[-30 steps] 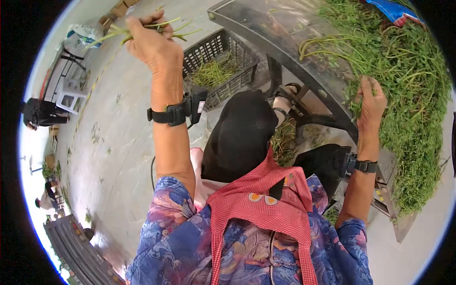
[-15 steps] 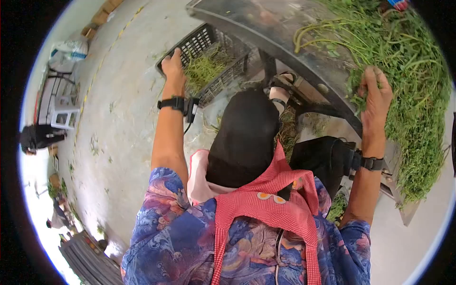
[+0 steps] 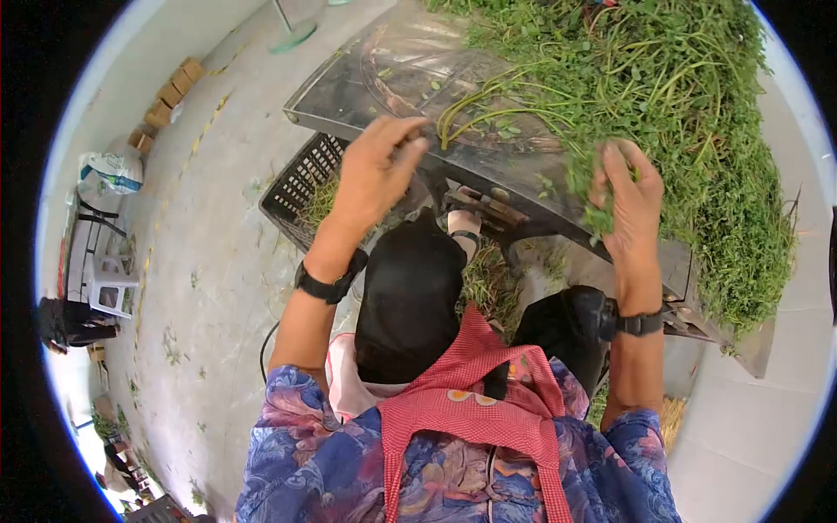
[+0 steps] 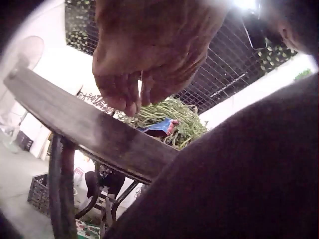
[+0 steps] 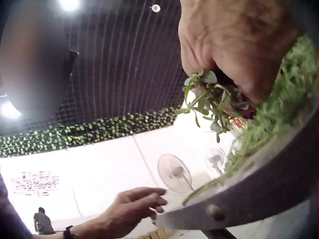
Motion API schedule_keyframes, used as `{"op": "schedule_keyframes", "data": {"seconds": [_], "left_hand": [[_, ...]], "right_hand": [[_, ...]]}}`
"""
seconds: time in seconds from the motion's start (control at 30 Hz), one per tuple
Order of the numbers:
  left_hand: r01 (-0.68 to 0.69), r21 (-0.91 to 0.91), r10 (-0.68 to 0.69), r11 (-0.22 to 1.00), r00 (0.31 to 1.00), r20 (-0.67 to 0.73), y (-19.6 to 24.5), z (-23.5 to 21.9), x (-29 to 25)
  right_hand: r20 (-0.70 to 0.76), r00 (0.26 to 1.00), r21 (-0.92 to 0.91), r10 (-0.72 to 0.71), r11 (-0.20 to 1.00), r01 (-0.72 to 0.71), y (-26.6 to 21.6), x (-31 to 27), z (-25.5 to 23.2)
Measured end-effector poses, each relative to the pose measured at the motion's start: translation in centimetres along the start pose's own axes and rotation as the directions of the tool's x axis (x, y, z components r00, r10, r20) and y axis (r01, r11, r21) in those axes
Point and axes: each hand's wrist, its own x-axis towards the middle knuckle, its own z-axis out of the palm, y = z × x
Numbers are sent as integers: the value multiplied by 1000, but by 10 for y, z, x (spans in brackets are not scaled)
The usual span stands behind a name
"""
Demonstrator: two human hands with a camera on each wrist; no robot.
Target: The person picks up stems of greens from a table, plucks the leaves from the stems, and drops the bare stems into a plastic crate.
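Note:
My left hand (image 3: 377,174) is over the near edge of the dark table (image 3: 349,91), its fingers loosely bent and holding nothing. In the left wrist view, a gap shows between the thumb and the fingers. Beyond its fingertips, long pale-green stems (image 3: 497,100) stick out from a big heap of leafy greens (image 3: 697,148). My right hand (image 3: 636,205) is beside that heap and grips a small bunch of leafy sprigs (image 5: 214,104). The sprigs' leaves hang out below the curled fingers in the right wrist view.
A black plastic crate (image 3: 281,199) with cut stems inside stands on the floor left of the table. My knees (image 3: 410,296) are below the table's edge. White stool (image 3: 112,283), white sack (image 3: 109,174) and cardboard boxes (image 3: 157,113) are at the far left.
My left hand held several stems out to the left, then was over the crate without visible stems, and now is at the table. The right hand keeps its sprigs beside the heap.

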Motion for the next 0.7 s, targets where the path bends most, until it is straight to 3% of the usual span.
{"op": "schedule_keyframes", "data": {"seconds": [0.07, 0.13, 0.2, 0.27, 0.33, 0.47, 0.5, 0.57, 0.6, 0.63, 0.67, 0.7], "left_hand": [[-133, 244, 86, 960, 977, 196, 11, 10, 7], [-182, 314, 117, 932, 970, 215, 21, 16, 11], [-165, 407, 68, 898, 968, 240, 20, 24, 12], [-182, 427, 84, 886, 967, 239, 14, 33, 13], [-180, 478, 114, 860, 980, 164, 8, 39, 14], [-104, 449, 63, 887, 992, 105, 10, 41, 19], [-113, 447, 71, 887, 991, 111, 6, 42, 21], [-139, 527, 114, 838, 990, 81, -3, 47, 24], [-158, 507, 116, 847, 987, 113, -2, 51, 22], [-95, 425, 86, 900, 995, 41, 2, 50, 24], [-35, 341, 49, 939, 998, -34, 4, 49, 29], [-46, 339, 57, 940, 998, -23, 5, 51, 33]], "right_hand": [[32, 999, -63, -24, 998, 26, -26, -20, -26], [-35, 992, -166, -118, 980, 111, -43, -39, -67], [-190, 966, -168, -174, 975, 143, -46, -56, -127], [-347, 903, -258, -252, 952, 167, -49, -81, -178], [-652, 701, -336, -290, 939, 75, -40, -106, -224], [-688, 701, -160, -189, 981, 107, -2, -141, -361], [-738, 642, -187, -208, 977, 101, 4, -139, -381], [-835, 492, -201, -247, 969, 145, -5, -135, -381], [-846, 435, -269, -310, 951, 155, -13, -136, -388], [-845, 382, -332, -373, 928, 171, -19, -132, -394], [-824, 374, -373, -425, 905, 206, -31, -127, -394], [-799, 369, -412, -476, 879, 241, -46, -122, -392]]}}
